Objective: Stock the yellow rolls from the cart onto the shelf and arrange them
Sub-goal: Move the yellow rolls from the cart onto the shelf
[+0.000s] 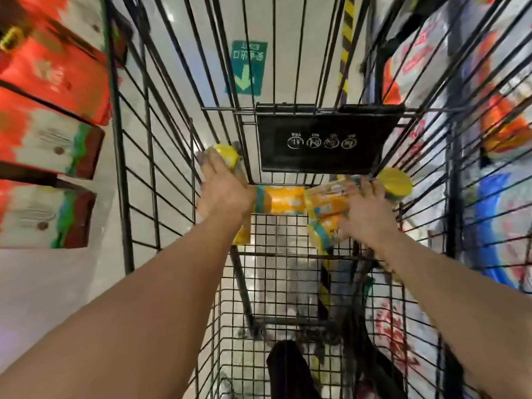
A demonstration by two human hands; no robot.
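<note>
Both my arms reach down into a black wire cart [161,168]. My left hand [224,194] grips a yellow roll [227,155] whose yellow cap points up at the far left of the basket. My right hand [365,211] holds a second yellow roll [395,184] with a yellow cap, near the cart's right wall. Between the hands lies another yellow-orange roll [283,200] with a teal band, on its side. One more roll [322,234] shows under my right hand. The picture is blurred by motion.
A black child-seat flap [322,139] with white icons hangs at the cart's far end. Red and white boxes [49,90] line a shelf on the left. Bagged goods [495,174] fill the right side. A green floor arrow [247,70] lies ahead.
</note>
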